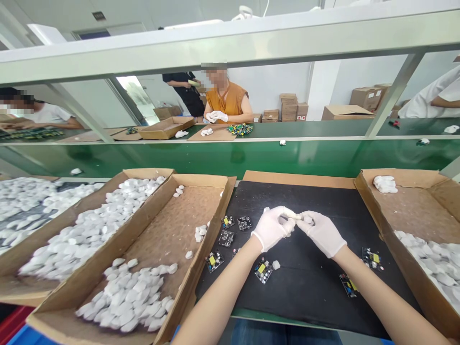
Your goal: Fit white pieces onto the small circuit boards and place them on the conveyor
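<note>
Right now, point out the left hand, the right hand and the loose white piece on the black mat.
left hand (272, 229), head view, back of the glove.
right hand (321, 232), head view, back of the glove.
white piece (276, 264), head view, its middle.

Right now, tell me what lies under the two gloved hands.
The left hand and right hand meet over a black mat, pinching a small white piece. Circuit boards lie around them. The mat directly beneath them and the rest of the piece are covered.
</note>
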Demonstrator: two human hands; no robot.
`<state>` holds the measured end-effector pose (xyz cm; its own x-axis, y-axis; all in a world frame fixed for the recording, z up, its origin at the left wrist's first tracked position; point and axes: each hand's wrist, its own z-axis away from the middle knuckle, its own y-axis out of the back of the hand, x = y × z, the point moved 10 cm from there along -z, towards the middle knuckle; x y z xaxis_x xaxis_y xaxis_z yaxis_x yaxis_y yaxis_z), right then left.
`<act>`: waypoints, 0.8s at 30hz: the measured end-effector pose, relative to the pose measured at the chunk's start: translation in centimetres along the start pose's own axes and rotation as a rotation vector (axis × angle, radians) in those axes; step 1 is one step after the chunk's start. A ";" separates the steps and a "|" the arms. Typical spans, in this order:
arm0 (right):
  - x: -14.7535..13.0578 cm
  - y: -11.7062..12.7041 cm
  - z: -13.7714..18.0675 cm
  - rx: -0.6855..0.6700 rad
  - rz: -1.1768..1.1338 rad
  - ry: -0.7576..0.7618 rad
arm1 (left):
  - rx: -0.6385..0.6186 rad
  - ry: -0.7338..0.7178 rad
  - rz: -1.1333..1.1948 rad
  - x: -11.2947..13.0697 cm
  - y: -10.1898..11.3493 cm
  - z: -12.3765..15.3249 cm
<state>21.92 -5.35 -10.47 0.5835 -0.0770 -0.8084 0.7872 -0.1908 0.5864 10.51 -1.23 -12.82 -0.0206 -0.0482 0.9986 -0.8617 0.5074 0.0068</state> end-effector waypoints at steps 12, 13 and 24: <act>0.2 0.5 0.1 -0.008 -0.059 -0.051 | -0.068 0.030 0.126 0.0 -0.4 0.1; 0.2 0.5 0.1 -0.005 -0.075 -0.049 | -0.072 0.038 0.136 0.0 -0.4 0.1; 2.1 2.2 -0.4 0.094 -0.218 -0.106 | 0.092 0.075 0.178 1.2 2.3 0.1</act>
<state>24.98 -5.51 -10.83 0.3738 -0.1256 -0.9190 0.8672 -0.3041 0.3943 8.44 -0.18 -11.64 -0.1414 0.1010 0.9848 -0.8905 0.4216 -0.1711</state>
